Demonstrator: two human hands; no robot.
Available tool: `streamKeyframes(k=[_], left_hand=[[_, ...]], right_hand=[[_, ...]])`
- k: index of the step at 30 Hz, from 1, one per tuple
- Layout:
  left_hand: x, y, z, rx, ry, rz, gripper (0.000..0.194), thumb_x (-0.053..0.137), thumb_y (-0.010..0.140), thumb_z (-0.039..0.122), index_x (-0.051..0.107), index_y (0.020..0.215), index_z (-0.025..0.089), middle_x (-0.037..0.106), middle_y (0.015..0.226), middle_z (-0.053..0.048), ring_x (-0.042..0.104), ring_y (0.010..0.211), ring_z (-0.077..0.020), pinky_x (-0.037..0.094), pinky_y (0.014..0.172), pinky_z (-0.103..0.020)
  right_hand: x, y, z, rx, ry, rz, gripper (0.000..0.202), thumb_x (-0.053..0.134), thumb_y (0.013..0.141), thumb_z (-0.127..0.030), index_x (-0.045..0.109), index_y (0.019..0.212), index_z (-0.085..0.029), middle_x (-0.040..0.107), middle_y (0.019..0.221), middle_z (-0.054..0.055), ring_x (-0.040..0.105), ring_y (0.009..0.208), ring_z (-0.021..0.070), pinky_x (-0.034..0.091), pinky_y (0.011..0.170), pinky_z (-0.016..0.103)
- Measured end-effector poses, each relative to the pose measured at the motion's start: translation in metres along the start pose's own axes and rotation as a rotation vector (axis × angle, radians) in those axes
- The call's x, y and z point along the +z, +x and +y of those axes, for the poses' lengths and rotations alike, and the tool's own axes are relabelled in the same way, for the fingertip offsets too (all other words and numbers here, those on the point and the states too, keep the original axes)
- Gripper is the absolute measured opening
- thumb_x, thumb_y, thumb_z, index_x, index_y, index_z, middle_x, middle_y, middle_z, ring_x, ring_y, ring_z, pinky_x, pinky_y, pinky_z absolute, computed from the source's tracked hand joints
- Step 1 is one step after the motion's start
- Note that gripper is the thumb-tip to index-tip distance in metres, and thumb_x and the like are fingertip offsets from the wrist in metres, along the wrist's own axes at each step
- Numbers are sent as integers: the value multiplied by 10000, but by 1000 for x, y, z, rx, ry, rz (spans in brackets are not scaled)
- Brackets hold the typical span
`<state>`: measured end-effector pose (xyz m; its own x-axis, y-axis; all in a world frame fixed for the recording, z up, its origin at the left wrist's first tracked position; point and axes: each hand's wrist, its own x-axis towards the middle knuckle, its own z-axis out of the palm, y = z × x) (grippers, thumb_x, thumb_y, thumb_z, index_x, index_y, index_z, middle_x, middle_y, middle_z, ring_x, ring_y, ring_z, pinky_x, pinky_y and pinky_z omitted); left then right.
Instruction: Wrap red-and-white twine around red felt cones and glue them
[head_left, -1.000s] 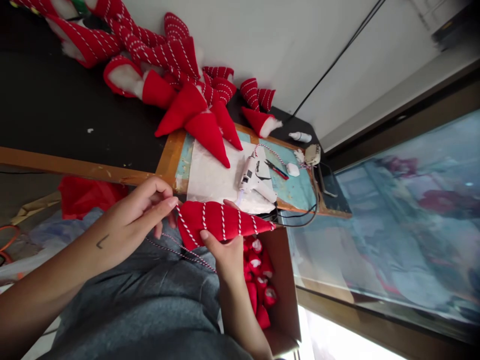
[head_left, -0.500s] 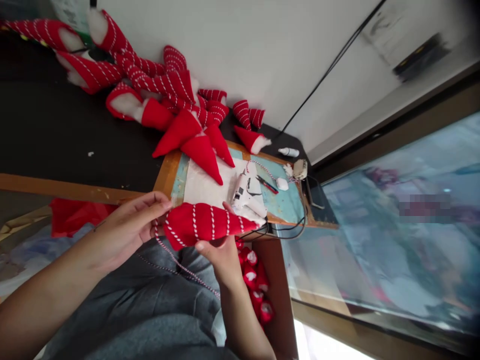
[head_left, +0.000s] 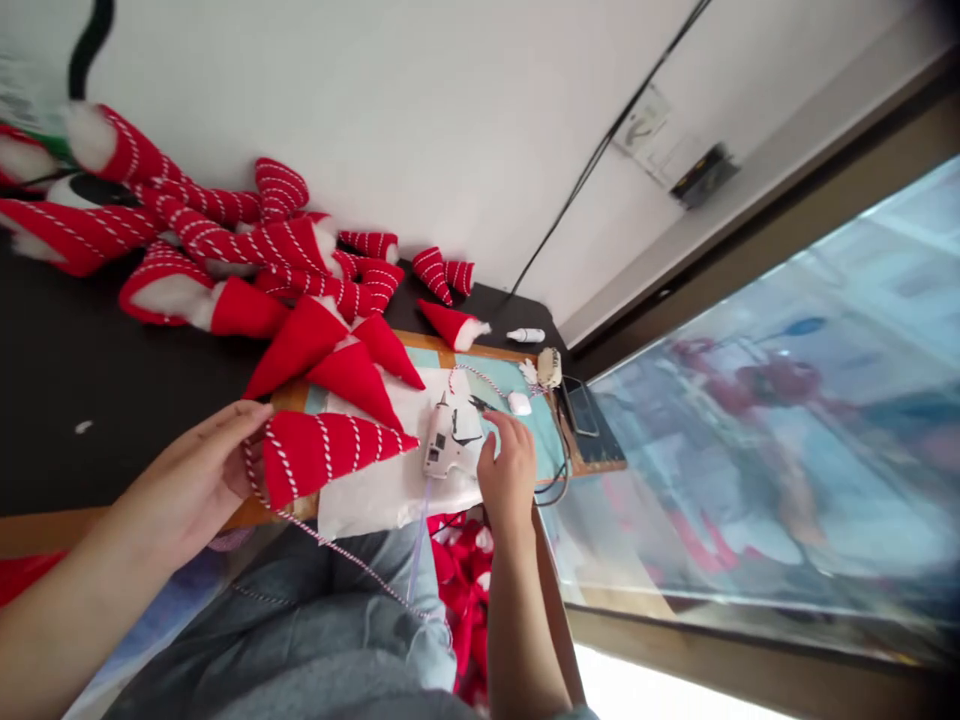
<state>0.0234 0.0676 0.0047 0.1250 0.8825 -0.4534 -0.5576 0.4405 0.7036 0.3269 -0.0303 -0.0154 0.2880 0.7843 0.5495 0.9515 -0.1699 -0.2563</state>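
Note:
My left hand (head_left: pixel 206 470) pinches the wide end of a red felt cone (head_left: pixel 322 455) wound with red-and-white twisted cord. A loose length of that cord (head_left: pixel 352 558) trails from its base across my lap. My right hand (head_left: pixel 511 465) is over the work board, thumb and forefinger apart, at a small cutting tool (head_left: pixel 480 403) with dark tips; my fingers cover its handles. Just left of this hand, a white glue gun (head_left: pixel 441 445) rests on a white sheet (head_left: pixel 349 505).
Plain red cones (head_left: pixel 356 380) and cord-striped cones (head_left: pixel 247 245) with white stuffing pile up at the back left. A marker-like white bottle (head_left: pixel 526 335), a small white box (head_left: pixel 519 403), a cord spool (head_left: pixel 550 367) and a phone (head_left: pixel 581 407) lie right. Below, a box holds red stuffed pieces (head_left: pixel 469 600).
My right hand has let go of the striped cone and moved right, to the cutting tool. My left hand keeps the cone. The view has shifted.

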Motion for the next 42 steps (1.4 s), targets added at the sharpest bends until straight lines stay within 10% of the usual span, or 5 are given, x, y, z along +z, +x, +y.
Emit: streamKeyframes(k=[12,22,28,35,42], left_hand=[[3,4,-40,19,-180,8,298,817,877,122,569,725,190,631,626,83,524,532,-41,491,548,-70],[-14,-15,-42,-38,-116,-2,441,1031,652,335,624,759,204,746,791,46,689,743,-83,602,741,-145],[-19,-31,-51,-73,-78,40,444,1031,628,347,629,762,214,739,786,28,705,732,-120,613,698,-182],[-16,-47,-60,-66,-56,72,348,968,660,303,637,749,240,698,734,38,673,662,-140,592,626,-220],[-26,-50,-71,30,21,42,364,970,647,345,633,743,248,729,754,7,700,694,-197,585,642,-277]], right_hand=[[37,59,90,-57,-225,-488,238,652,967,-115,745,1183,-154,751,1242,187,657,1204,300,524,1035,400],[26,57,80,63,-147,-372,203,524,1042,-199,698,1118,-128,718,1124,196,680,1001,284,518,858,373],[-7,24,8,122,28,-129,372,253,1099,-259,610,1146,-162,680,1020,143,668,946,262,542,824,390],[11,-67,-136,-145,694,-264,307,639,979,-247,664,1284,-253,747,1055,92,704,907,243,607,771,374],[33,-74,-131,-195,556,-294,265,605,1008,-322,836,1138,-299,795,877,54,729,757,231,619,696,360]])
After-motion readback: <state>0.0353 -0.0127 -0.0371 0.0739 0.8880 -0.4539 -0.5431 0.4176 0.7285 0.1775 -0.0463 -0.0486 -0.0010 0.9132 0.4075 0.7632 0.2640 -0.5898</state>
